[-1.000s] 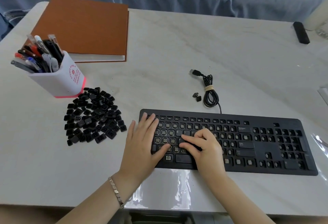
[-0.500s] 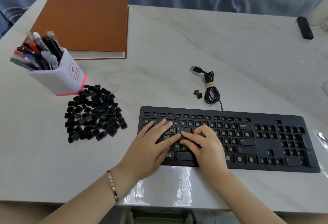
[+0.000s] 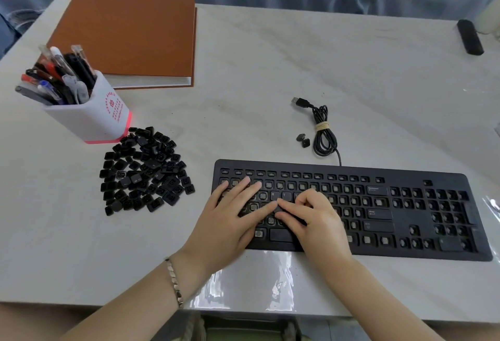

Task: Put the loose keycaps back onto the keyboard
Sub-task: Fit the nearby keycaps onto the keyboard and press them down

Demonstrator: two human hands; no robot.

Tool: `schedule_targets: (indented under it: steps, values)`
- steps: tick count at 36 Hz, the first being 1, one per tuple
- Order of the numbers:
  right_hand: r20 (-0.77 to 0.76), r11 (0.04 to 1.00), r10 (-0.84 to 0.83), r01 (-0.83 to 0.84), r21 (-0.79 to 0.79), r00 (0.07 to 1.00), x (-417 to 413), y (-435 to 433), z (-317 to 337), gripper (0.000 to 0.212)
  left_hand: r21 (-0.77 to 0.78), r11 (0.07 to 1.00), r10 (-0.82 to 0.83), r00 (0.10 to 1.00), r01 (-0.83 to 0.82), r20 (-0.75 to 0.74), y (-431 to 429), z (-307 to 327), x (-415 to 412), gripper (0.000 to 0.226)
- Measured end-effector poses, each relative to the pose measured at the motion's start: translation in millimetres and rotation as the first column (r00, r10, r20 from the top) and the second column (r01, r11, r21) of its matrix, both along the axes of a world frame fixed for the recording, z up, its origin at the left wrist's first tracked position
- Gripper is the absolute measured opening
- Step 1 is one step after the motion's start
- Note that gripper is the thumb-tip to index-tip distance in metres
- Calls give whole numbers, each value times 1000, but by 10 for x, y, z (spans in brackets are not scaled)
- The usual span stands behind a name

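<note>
Black keyboard point(image 3: 422, 232) beneath flat left fingers point(image 3: 242, 189) and curled right fingers point(image 3: 293, 209).

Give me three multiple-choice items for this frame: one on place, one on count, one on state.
1. The pile of loose keycaps lies: A) on the brown book B) left of the keyboard C) right of it.
2. Number of stray keycaps beside the coiled cable: A) none B) five C) two.
3. The USB plug is: A) plugged in B) in a hand C) lying free on the table.
B: pile sits by the pen holder. C: two lie left of the coil. C: plug rests unconnected.
</note>
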State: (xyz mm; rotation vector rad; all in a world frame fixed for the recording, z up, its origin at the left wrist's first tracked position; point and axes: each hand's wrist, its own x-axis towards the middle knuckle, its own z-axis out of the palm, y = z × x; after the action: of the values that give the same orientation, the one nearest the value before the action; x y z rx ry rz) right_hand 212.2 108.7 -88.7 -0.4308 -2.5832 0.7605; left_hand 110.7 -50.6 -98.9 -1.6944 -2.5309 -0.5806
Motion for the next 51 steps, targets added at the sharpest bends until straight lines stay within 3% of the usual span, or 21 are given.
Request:
schedule_targets:
  steps: [5,8,12,15,19,25,30,33,37,44,47,51]
  values:
    - [102,994,48,-37,-100,994,12,39,81,25,-86,996,-28,994,19,-109,26,0,-4,50]
    - [168,958,25,25,-287,986,26,71,237,27,-108,994,-25,991,11,-128,40,11,-1,50]
    - [292,709,-48,238,-664,955,86,189,419,43,-105,994,-33,989,18,-147,60,43,-3,49]
    - [346,529,-44,316,-788,937,170,284,467,47,-73,997,-41,988,30,-146,88,53,-1,45]
    - [337,463,4,297,-835,942,258,330,520,35,-37,998,-54,987,49,-151,118,68,-22,42]
    - [245,337,-148,282,-898,958,199,297,567,21,-32,998,-50,987,46,-154,124,67,-8,40]
    - [226,328,-186,277,-903,956,183,230,595,20,-51,998,-41,990,34,-138,119,89,-4,40]
    - [251,374,-175,300,-878,952,200,230,595,20,-64,998,-26,994,19,-106,120,115,-2,39]
    - [234,217,-231,284,-934,945,208,224,623,13,-102,994,-35,996,26,-85,124,139,-16,36]
    - [189,217,-253,246,-945,949,237,199,660,13,-51,998,42,994,-37,103,174,199,37,33]
    - [149,283,-259,222,-933,954,237,184,667,20,-30,999,36,980,-31,195,132,148,50,33]
    - [6,459,-256,127,-879,967,239,151,703,23,-32,999,46,962,-39,269,80,119,77,36]
